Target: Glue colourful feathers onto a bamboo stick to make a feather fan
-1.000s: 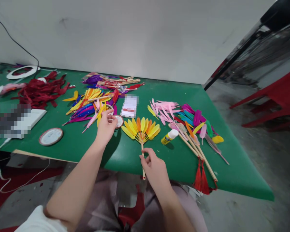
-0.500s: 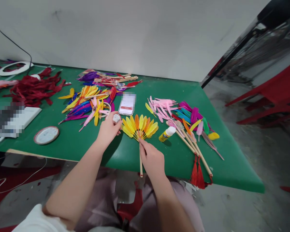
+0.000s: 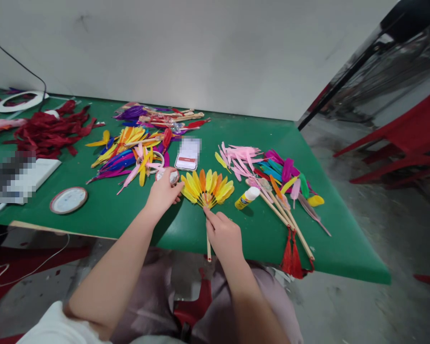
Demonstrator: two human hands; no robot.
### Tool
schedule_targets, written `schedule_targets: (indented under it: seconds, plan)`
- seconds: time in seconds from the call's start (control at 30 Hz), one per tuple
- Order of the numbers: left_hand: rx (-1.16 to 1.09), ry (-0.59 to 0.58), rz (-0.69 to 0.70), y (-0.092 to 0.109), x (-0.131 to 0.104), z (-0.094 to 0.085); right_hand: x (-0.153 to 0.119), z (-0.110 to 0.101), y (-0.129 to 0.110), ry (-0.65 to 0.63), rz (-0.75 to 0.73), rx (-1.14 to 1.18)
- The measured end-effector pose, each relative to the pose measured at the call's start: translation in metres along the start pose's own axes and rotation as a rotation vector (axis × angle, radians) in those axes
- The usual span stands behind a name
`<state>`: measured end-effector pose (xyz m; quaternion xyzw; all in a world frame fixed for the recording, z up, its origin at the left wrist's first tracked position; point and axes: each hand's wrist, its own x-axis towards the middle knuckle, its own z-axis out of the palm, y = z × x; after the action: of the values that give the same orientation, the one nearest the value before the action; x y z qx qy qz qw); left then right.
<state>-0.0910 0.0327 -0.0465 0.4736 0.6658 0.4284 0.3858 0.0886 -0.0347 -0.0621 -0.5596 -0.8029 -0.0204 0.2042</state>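
A feather fan (image 3: 208, 186) of yellow and orange feathers lies spread on the green table, its wooden stick pointing toward me. My right hand (image 3: 225, 234) is closed around the upper part of the stick, at the base of the feathers. At the fan's left edge is my left hand (image 3: 165, 193), its fingers drawn together by the outermost yellow feather; what they pinch, if anything, is too small to tell. Just behind that hand sits a small round lid (image 3: 172, 177). A yellow glue stick (image 3: 247, 198) with a white cap lies right of the fan.
Colourful feathers (image 3: 118, 160) and a phone (image 3: 187, 155) lie behind my left hand. Pink feathers (image 3: 241, 155) and sticks with red tassels (image 3: 294, 255) are at the right. Dark red strips (image 3: 53, 129), a round dish (image 3: 69, 200) and a white box (image 3: 45, 172) occupy the left.
My left hand has shifted slightly toward me, uncovering more of the small round lid. My right hand has moved slightly left on the stick. The fan has barely moved.
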Motion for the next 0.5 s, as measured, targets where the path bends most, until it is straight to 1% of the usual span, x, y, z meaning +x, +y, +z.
schedule_targets:
  seconds: [0.27,0.5]
  plan:
    - [-0.016,-0.069,-0.019,-0.0010,0.0001,0.0048,0.0016,0.0005,-0.0003,-0.012,0.017,-0.008]
    - [-0.040,-0.117,-0.060,0.0005,-0.0001,0.0058,0.0007,0.0011,0.0004,0.021,0.011,0.009]
